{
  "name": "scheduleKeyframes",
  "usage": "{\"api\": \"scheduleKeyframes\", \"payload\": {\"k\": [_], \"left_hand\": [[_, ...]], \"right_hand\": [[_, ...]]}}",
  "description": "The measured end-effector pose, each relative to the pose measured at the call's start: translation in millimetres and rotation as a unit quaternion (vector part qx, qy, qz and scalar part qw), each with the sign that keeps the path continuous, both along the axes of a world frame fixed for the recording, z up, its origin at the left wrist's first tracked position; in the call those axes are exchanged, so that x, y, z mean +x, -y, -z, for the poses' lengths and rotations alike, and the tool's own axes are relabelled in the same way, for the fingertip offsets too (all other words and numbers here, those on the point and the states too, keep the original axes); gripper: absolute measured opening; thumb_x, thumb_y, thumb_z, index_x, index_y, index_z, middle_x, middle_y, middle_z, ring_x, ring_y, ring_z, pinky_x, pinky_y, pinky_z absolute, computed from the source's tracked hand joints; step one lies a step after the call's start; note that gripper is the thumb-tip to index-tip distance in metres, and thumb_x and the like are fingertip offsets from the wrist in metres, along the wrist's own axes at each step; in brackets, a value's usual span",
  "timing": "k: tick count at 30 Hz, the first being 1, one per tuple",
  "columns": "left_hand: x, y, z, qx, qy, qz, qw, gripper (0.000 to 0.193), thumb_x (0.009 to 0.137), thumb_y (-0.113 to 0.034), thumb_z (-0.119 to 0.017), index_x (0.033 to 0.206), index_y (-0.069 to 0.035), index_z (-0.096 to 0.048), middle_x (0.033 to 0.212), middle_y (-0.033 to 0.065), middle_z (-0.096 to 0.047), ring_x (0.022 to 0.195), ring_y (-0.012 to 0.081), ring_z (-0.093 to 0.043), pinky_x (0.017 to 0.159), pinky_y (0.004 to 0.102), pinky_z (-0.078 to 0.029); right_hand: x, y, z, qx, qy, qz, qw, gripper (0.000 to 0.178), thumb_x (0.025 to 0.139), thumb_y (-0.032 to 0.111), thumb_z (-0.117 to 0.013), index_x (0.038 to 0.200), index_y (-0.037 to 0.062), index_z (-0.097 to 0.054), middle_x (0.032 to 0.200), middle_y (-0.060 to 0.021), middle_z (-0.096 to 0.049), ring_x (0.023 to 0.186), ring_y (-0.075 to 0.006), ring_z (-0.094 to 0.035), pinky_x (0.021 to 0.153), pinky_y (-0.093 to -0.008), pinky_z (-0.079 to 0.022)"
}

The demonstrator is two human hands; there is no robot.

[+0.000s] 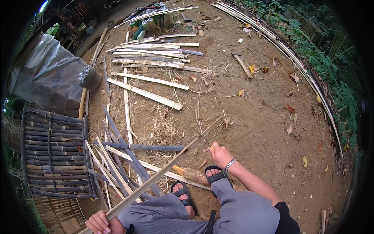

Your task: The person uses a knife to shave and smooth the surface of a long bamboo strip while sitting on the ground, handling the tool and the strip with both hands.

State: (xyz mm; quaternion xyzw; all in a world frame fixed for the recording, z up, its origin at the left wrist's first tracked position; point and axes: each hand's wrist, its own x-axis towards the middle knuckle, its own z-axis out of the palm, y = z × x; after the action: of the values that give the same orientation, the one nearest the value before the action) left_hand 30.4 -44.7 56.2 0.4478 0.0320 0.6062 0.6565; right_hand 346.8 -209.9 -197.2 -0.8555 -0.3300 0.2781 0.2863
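Note:
A long split bamboo strip point(163, 169) slants across my lap, from the lower left up to the middle of the view. My left hand point(102, 223) is closed around its near end. Close to the far end is my right hand point(221, 156), closed on a knife-like tool with an orange-yellow handle point(211, 147). Its thin dark blade seems to meet the strip, but my fingers hide most of the handle. Below the strip, between my sandalled feet, a thick piece of wood point(193, 175) lies on the ground.
Split bamboo pieces point(150, 93) lie spread on the dirt ahead, with more crossing at the left point(117, 165). A bamboo slat rack point(58, 152) and a plastic sheet point(52, 74) stand left. A hatchet point(242, 64) lies ahead right. Long strips point(288, 50) edge the plants.

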Motion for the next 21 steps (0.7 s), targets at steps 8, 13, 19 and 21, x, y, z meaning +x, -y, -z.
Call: {"api": "scheduleKeyframes", "payload": {"k": [8, 13, 19, 21], "left_hand": [[15.4, 1.2, 5.8, -0.018, 0.087, -0.024, 0.996, 0.065, 0.076, -0.074, -0.045, 0.049, -0.015, -0.038, 0.043, -0.004, -0.036, 0.039, 0.0072, -0.038, 0.047, 0.0224, -0.029], [21.1, 1.8, 2.5, -0.012, 0.139, 0.07, 0.988, 0.065, 0.076, -0.073, -0.048, 0.048, -0.015, -0.04, 0.041, -0.0035, -0.039, 0.036, 0.0077, -0.04, 0.045, 0.0214, -0.029], [13.9, -3.3, 7.3, -0.029, 0.129, 0.06, 0.989, 0.066, 0.075, -0.074, -0.047, 0.048, -0.014, -0.04, 0.041, -0.0034, -0.04, 0.036, 0.0078, -0.039, 0.044, 0.0216, -0.029], [16.9, -4.2, 9.1, -0.034, 0.137, 0.077, 0.987, 0.067, 0.074, -0.076, -0.046, 0.048, -0.015, -0.039, 0.041, -0.0034, -0.038, 0.036, 0.008, -0.039, 0.044, 0.0219, -0.029]], "right_hand": [[-3.9, 0.1, -27.3, -0.03, -0.005, -0.054, 0.998, 0.033, 0.094, 0.029, -0.044, 0.096, -0.0032, -0.043, 0.071, -0.028, -0.061, 0.07, -0.0451, -0.061, 0.06, -0.0517, -0.05], [22.8, 2.1, -4.6, -0.085, 0.02, -0.024, 0.996, 0.034, 0.094, 0.03, -0.044, 0.094, -0.004, -0.046, 0.073, -0.0289, -0.061, 0.071, -0.0456, -0.061, 0.063, -0.0518, -0.05], [38.5, 7.1, 9.5, -0.083, 0.014, 0.009, 0.996, 0.035, 0.094, 0.03, -0.044, 0.094, -0.0049, -0.046, 0.073, -0.0307, -0.06, 0.074, -0.0467, -0.06, 0.065, -0.051, -0.05], [75.3, 23.6, 53.6, -0.094, 0.04, 0.025, 0.994, 0.037, 0.094, 0.031, -0.044, 0.094, -0.0056, -0.048, 0.079, -0.0307, -0.061, 0.078, -0.0463, -0.06, 0.067, -0.0498, -0.051]]}}
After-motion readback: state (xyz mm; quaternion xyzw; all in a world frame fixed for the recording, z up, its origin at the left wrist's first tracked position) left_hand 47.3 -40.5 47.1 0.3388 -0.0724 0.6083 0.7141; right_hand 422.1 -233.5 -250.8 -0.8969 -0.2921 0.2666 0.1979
